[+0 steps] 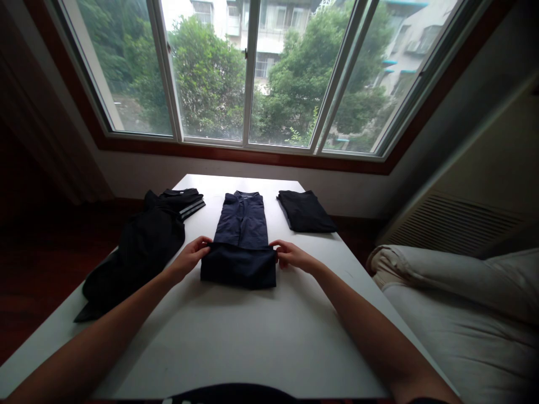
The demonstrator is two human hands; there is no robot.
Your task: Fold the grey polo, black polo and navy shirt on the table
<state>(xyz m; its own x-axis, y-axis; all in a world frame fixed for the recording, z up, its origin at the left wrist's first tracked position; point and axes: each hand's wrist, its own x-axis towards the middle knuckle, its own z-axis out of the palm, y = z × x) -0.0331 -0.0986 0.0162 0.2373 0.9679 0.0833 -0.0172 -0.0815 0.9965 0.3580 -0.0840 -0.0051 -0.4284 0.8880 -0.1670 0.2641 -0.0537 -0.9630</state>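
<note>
A dark navy garment (pixel 241 221) lies lengthwise at the middle of the white table (pixel 236 342), its near part folded over into a darker flap. At the flap's upper left corner, my left hand (pixel 194 253) pinches the fabric between thumb and fingers. My right hand (pixel 291 255) grips the opposite corner of the same fold, fingers bent. The collar or waist end of the garment points toward the window.
A loose black garment with grey stripes (pixel 145 247) hangs over the table's left edge. A folded black garment (pixel 306 211) rests at the back right. Beyond are a window (pixel 246 73) and a pale padded seat (pixel 458 314) on the right.
</note>
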